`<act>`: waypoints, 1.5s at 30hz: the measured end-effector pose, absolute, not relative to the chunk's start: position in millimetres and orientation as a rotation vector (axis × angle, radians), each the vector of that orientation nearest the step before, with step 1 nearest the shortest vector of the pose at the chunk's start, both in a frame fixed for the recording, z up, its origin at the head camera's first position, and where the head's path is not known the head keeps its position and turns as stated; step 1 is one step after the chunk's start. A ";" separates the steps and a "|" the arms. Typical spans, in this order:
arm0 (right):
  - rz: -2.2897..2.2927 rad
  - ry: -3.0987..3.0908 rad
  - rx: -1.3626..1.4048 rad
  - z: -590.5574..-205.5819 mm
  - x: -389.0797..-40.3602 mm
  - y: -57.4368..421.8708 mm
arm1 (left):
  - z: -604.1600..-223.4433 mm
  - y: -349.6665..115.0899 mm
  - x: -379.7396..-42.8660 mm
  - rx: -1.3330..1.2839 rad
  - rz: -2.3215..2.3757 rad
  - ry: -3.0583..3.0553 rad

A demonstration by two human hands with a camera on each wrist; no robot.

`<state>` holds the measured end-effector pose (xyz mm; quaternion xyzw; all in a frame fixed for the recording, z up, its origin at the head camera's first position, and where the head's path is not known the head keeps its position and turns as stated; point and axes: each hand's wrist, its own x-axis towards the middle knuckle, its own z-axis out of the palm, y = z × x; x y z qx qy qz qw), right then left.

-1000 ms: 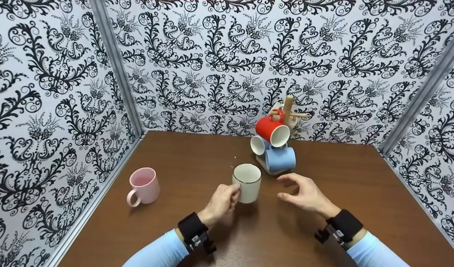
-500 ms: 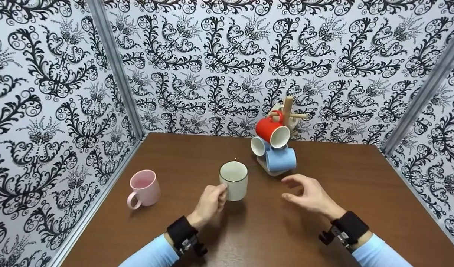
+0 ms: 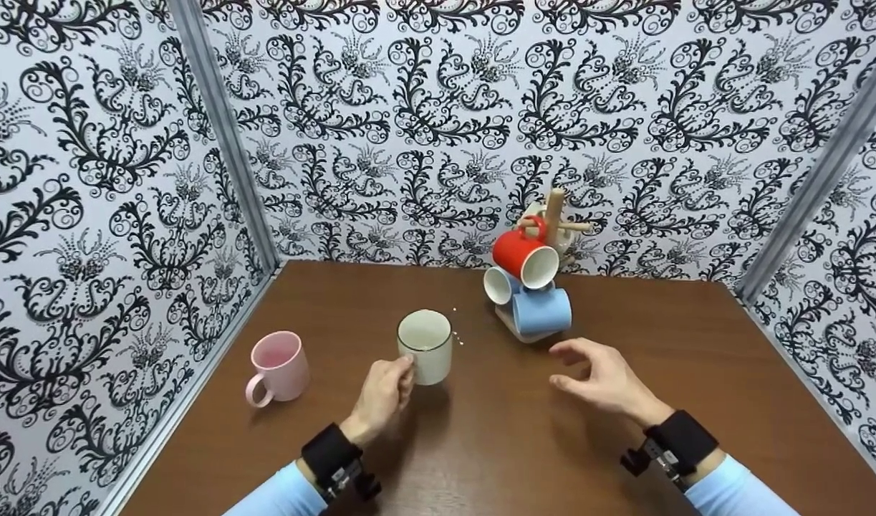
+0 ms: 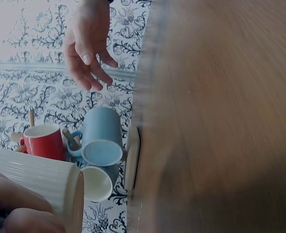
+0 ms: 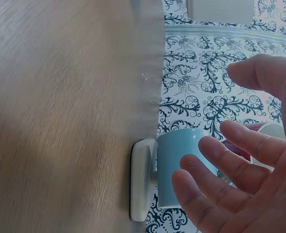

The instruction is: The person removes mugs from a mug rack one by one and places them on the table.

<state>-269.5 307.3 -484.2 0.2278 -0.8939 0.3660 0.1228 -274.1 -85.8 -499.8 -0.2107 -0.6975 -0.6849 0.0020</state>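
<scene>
the dark-rimmed mug [image 3: 435, 364] is cream, the table [image 3: 495, 451] brown, the walls [image 3: 452, 93] white scrolled with black.

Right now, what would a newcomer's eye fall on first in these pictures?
Probably the red mug, bright on the wooden rack above a blue mug. Next, the white mug that the left hand grips over the table. Then the pink mug, standing alone at the left.

My left hand [image 3: 382, 394] now holds the white mug [image 3: 432, 364] farther left, just below mid-frame; my right hand [image 3: 604, 380] sits slightly farther right; more white specks [image 3: 460, 342] show.
</scene>
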 end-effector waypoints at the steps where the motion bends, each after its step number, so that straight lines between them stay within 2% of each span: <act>1: 1.064 -2.607 0.667 -484.3 -269.9 307.4 | -500.2 -88.0 -274.0 -0.658 -2.145 -2.187; 15: 1.006 -2.623 0.651 -486.0 -267.2 311.7 | -509.9 -110.5 -274.3 -0.571 -2.107 -2.197; 45: 1.078 -2.627 0.641 -489.1 -260.6 311.6 | -525.3 -166.2 -275.8 -0.207 -2.119 -2.149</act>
